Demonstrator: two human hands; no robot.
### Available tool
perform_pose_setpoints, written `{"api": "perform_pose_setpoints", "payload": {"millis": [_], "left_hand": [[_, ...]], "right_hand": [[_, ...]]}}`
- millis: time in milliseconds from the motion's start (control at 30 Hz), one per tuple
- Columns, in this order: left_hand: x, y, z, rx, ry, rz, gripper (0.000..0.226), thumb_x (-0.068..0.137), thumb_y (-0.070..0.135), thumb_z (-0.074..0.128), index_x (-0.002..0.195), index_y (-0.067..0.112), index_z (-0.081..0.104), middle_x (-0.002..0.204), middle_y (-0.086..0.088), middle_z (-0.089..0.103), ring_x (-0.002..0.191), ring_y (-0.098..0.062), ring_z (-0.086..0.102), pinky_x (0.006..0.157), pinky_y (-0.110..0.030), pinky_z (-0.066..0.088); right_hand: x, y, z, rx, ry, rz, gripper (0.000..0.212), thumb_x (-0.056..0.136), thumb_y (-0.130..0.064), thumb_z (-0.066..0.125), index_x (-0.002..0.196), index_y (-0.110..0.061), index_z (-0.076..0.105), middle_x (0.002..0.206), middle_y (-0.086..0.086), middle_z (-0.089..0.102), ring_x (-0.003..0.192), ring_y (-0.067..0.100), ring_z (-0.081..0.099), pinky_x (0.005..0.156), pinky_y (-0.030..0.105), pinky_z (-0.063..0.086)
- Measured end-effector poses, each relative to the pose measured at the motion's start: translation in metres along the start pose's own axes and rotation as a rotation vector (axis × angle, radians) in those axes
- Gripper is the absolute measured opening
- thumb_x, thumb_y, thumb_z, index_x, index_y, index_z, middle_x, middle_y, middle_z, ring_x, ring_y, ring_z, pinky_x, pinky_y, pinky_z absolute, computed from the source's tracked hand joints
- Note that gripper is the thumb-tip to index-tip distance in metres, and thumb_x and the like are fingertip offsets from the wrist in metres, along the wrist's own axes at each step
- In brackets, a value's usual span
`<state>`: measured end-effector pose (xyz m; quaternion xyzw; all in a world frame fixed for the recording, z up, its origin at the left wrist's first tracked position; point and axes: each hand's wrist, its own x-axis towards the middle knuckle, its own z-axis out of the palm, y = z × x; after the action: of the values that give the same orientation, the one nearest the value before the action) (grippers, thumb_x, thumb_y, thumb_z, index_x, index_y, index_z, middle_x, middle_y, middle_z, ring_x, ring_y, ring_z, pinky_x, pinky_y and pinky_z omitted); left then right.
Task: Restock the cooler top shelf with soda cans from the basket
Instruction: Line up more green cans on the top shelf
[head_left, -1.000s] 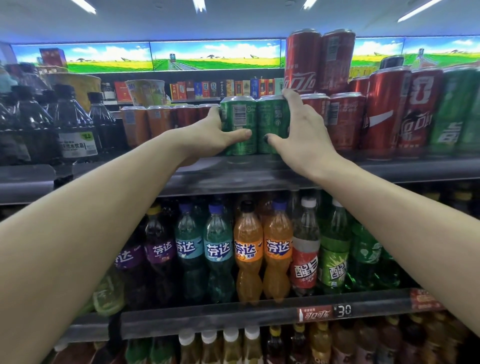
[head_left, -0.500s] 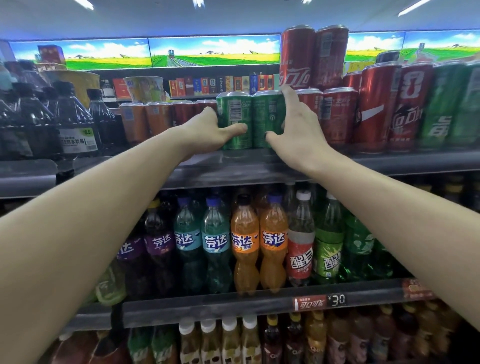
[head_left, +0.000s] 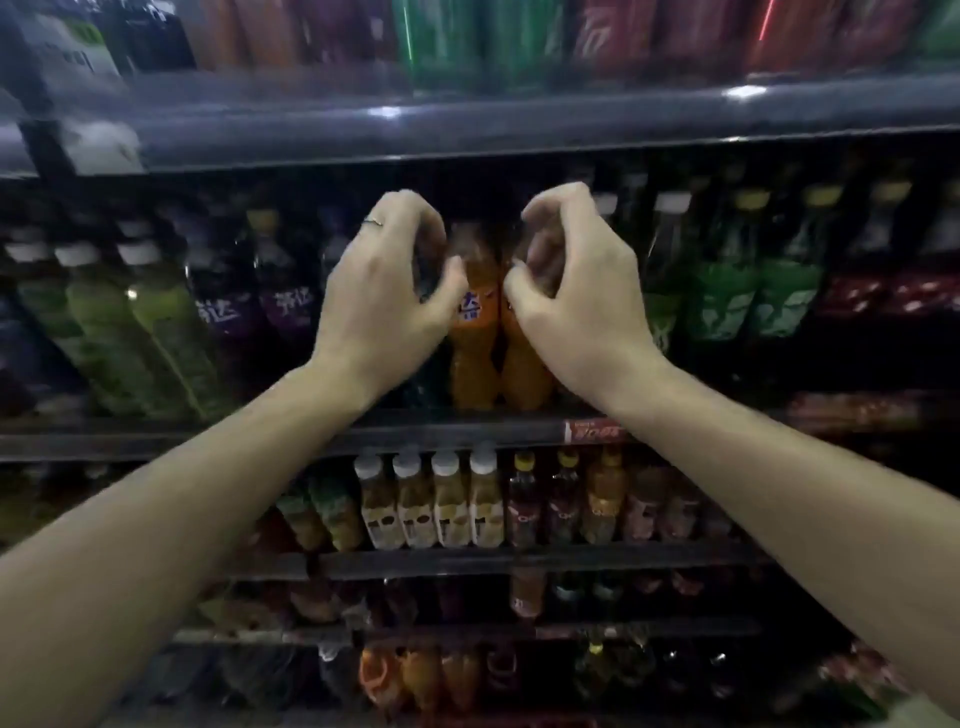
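Both our hands hang empty in front of the bottle shelf, with the cans above.

Nearest, our left hand and right hand float side by side with fingers loosely curled; neither grip closes on anything, and we touch no bottle that we can make out. Just behind them stand two orange soda bottles on the second shelf, with purple bottles to the left and green ones to the right. Farther up, the top shelf carries a blurred row of soda cans, green and red, at the frame's upper edge. The basket is out of view, so we judge a can pair placed and another fetch due; how many remain we cannot tell.
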<state>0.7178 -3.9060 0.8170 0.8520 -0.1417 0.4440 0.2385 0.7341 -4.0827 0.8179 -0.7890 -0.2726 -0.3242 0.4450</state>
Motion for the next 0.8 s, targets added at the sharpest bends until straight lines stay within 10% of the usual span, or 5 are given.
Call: {"api": "perform_pose_setpoints", "payload": {"millis": [400,800], "left_hand": [[-0.287,-0.03,0.127,-0.015,-0.743,-0.631,0.023,0.103,0.039,0.058,0.111,0.018,0.055,0.104,0.001,0.06,0.088,-0.017,0.063,0.075,-0.039,0.055],[-0.546,-0.107,0.211,-0.004,-1.118,-1.086,0.025,0.101,0.032,0.06,0.117,0.012,0.056,0.101,-0.004,0.065,0.103,-0.03,0.063,0.076,-0.032,0.038]], "right_hand": [[-0.254,0.151,0.078,0.083,-0.569,0.801,0.014,0.098,-0.015,0.062,0.112,-0.016,0.057,0.085,-0.005,0.059,0.076,0.01,0.059,0.065,0.024,0.046],[-0.533,0.286,0.179,-0.037,-0.755,1.41,0.016,0.089,-0.016,0.066,0.081,-0.025,0.055,0.083,0.009,0.069,0.078,0.028,0.066,0.073,0.039,0.054]]}}
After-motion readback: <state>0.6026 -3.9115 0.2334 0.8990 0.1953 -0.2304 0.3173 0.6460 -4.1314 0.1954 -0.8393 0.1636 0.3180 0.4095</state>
